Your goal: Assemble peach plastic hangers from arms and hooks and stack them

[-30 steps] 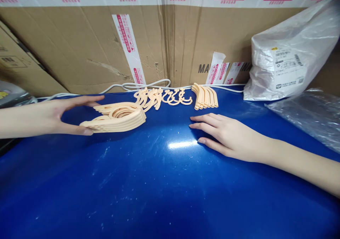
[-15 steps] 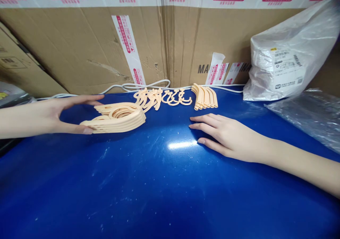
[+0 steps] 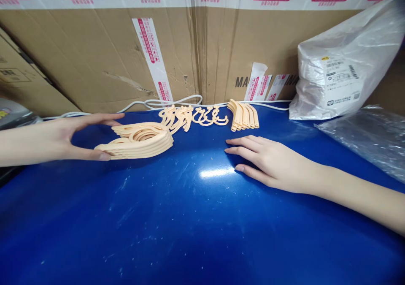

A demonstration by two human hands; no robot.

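My left hand (image 3: 68,138) is curved around the left end of a stack of cream plastic hanger parts (image 3: 142,147), thumb along the near side and fingers at the far side. The stack lies on the blue table. My right hand (image 3: 265,160) lies palm down on the table with fingers stretched out, holding nothing. Beyond it stands a row of short curved cream tube pieces (image 3: 245,116). Left of those are several cream hooks (image 3: 207,117), and further left a cluster of curved cream arm pieces (image 3: 180,118).
Large cardboard boxes (image 3: 104,57) rise along the table's back edge. A white cable (image 3: 129,105) runs at their foot. At the back right stands a white plastic bag with a label (image 3: 335,82), and beside it lies clear plastic film (image 3: 370,133). The blue table (image 3: 190,226) reflects a bright light.
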